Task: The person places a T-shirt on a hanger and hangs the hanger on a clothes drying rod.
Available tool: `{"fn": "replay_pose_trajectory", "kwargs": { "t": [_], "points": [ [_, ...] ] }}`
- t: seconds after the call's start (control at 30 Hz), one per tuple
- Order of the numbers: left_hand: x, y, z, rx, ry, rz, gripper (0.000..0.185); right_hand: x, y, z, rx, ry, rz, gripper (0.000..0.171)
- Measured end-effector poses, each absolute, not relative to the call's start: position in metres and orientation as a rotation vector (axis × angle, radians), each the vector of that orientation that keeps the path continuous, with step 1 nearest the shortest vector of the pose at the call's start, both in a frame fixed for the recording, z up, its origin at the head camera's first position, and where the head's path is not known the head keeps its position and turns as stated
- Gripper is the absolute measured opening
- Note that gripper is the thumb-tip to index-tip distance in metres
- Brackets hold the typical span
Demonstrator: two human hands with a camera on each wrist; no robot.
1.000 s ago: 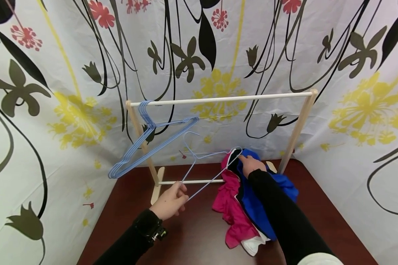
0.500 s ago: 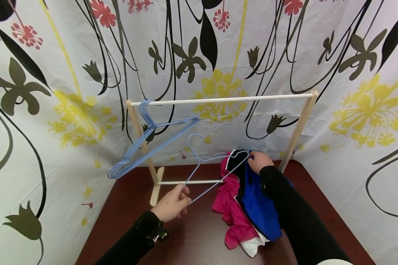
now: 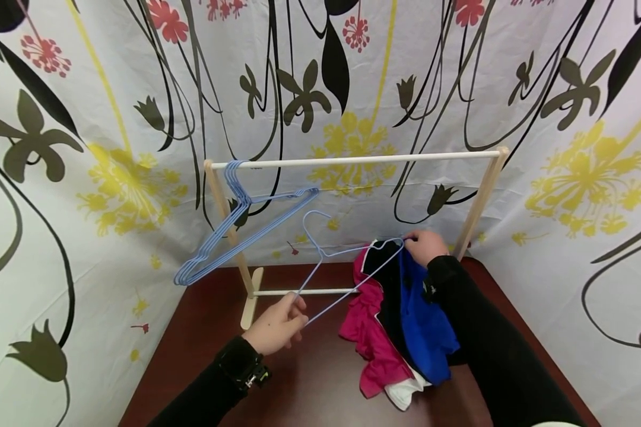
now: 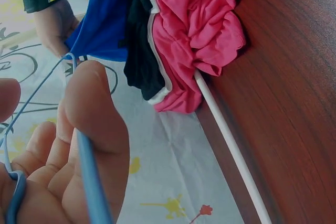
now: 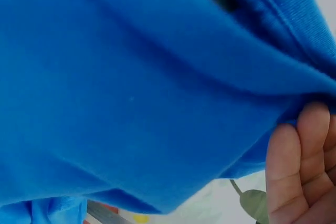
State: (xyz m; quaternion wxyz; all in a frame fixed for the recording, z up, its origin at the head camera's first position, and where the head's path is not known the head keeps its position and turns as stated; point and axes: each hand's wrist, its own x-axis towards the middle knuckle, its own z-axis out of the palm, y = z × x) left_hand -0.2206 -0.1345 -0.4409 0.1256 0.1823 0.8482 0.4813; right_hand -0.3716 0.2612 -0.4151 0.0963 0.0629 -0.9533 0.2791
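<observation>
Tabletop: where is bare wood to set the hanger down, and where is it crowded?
Bare table lies in front of the rack's foot, between the left hand and the pink garment. The right half is crowded: the clothes pile, blue garment on top, under the right hand.

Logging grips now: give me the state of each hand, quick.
Left hand: closed, pinching the light blue wire hanger at its lower corner.
Right hand: closed, gripping the bright blue cloth garment at its top edge.

Bright, even light; wide-angle warping, blurry wrist close-ups.
</observation>
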Motion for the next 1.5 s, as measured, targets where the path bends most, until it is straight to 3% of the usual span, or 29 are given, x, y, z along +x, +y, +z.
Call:
{"fn": "replay_pose_trajectory", "kwargs": {
  "t": [0.3, 0.6, 0.9, 1.27, 1.5],
  "points": [
    [-0.219, -0.13, -0.438, 0.534, 2.499, 1.369, 0.025, -0.363, 0.259, -0.404, 0.141, -2.82, 0.892, 0.037],
    [-0.215, -0.122, -0.441, 0.536, 2.556, 1.326, 0.028, -0.35, 0.243, -0.39, 0.305, -2.89, 0.891, 0.045],
    [-0.215, -0.115, -0.439, 0.545, 2.538, 1.358, 0.025, -0.344, 0.244, -0.395, 0.445, -2.747, 0.607, 0.031],
    [-0.219, -0.106, -0.437, 0.515, 2.535, 1.386, 0.026, -0.34, 0.238, -0.399, 0.745, -2.606, 0.438, 0.026],
    [-0.224, -0.095, -0.438, 0.512, 2.553, 1.394, 0.022, -0.331, 0.227, -0.399, 0.703, -2.636, 0.494, 0.027]
  ]
}}
